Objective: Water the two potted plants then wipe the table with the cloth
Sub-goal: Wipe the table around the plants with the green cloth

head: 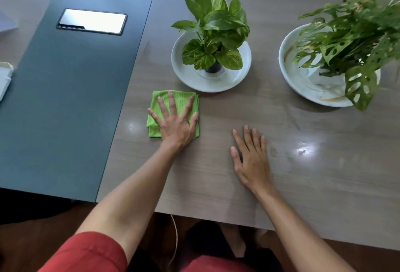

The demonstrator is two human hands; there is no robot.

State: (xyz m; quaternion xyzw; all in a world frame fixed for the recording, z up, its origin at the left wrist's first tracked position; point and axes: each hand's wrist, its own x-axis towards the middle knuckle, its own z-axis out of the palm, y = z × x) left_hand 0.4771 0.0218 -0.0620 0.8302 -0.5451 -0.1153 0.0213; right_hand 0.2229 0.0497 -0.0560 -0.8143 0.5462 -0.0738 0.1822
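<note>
A folded green cloth [168, 100] lies on the grey wooden table [303, 174], just in front of the left plant's dish. My left hand [175, 120] presses flat on the cloth with fingers spread. My right hand [251, 159] rests flat on the bare table to the right, holding nothing. A small pothos in a black pot [213, 33] stands in a white dish [190, 77]. Further right, a plant with holed leaves [350, 40] stands in a larger white dish [303, 90] that has brown marks inside.
A dark blue-green panel [65, 98] covers the table's left part, with a shiny rectangular hatch [92, 21] set in it. A white tray [4, 77] shows at the far left edge. The table's front edge runs just above my lap, where a thin white cord [175, 237] hangs.
</note>
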